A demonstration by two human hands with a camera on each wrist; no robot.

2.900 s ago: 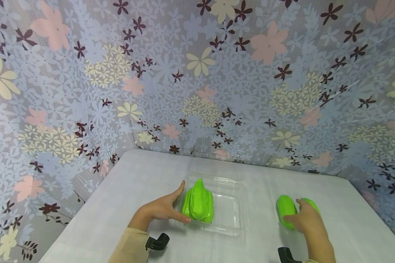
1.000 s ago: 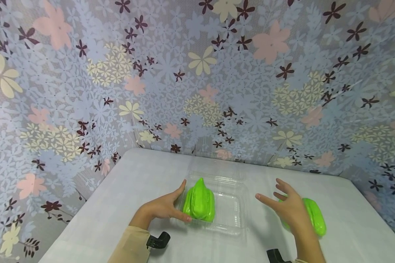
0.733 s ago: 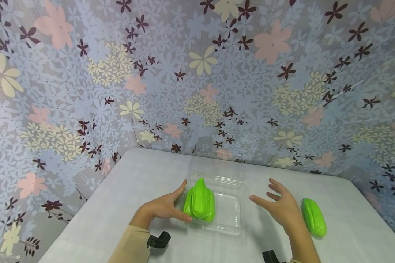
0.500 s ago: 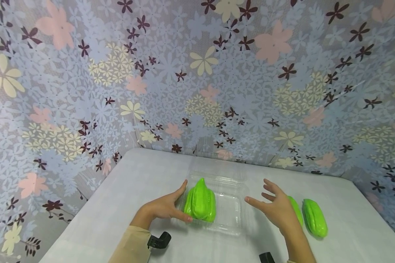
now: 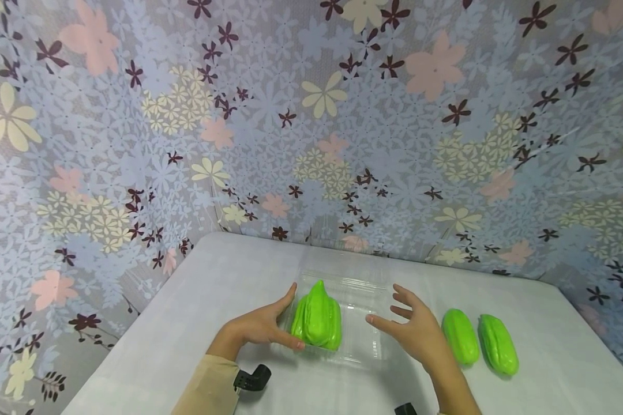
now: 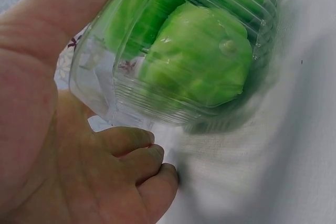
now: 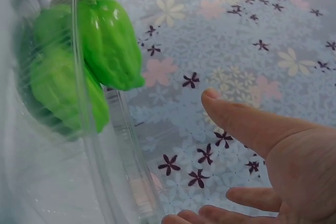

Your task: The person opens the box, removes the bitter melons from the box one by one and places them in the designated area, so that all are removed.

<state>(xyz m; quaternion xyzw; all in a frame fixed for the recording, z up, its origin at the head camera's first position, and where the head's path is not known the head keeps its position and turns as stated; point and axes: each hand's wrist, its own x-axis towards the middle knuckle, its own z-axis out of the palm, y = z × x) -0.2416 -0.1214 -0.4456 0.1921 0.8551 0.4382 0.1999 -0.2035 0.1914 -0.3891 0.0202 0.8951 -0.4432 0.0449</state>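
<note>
A clear plastic clamshell box (image 5: 357,346) lies on the white table with its lid folded back. In its left half are several bright green, ridged, pepper-like vegetables (image 5: 318,320), one stacked on top with its pointed tip facing away. My left hand (image 5: 256,327) holds the box's left side between thumb and fingers; in the left wrist view the box wall (image 6: 157,109) sits in its grasp, other fingers curled below. My right hand (image 5: 414,329) hovers at the box's right side, thumb and fingers spread, holding nothing. The right wrist view shows that hand (image 7: 294,171) apart from the box.
Two more green ridged vegetables, one (image 5: 461,337) beside the other (image 5: 499,344), lie to the right of my right hand. A flower-patterned covering (image 5: 270,127) rises behind and at both sides of the table (image 5: 228,271).
My right hand has left the two green vegetables on the right and moved left, empty, to the box's right side, uncovering both. My left hand stays on the box.
</note>
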